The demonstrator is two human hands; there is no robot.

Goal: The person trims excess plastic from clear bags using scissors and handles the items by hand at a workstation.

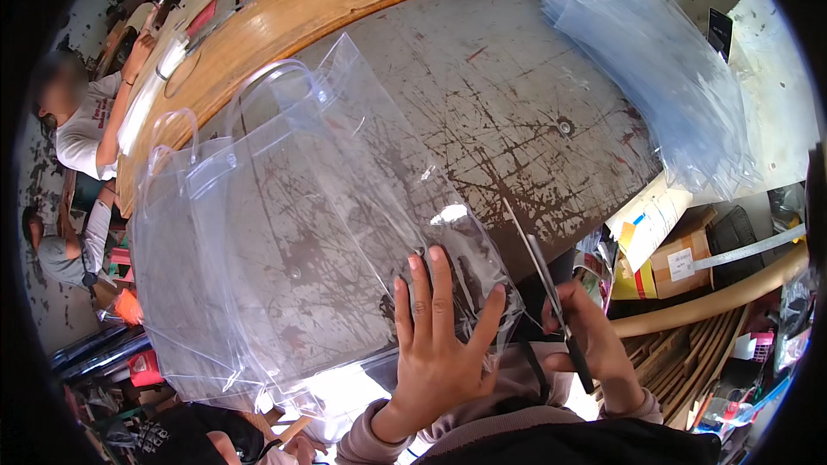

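My left fingers (431, 293) lie spread and flat on the near corner of a clear bag (284, 232), pinning it to the counter (517, 112). My right fingers (568, 310) are curled tight around scissors (551, 301), whose blades point up along the bag's right edge, at the counter's near edge. The bag lies flat, handles (267, 86) away from me, on top of more clear bags. Far right on the counter rests a stack of bluish bags (663, 77). Below the counter's right edge sit a brown carton (680, 263) with a white label and, just beside it, a white and yellow package (646, 224). At far left two people (77, 120) sit.
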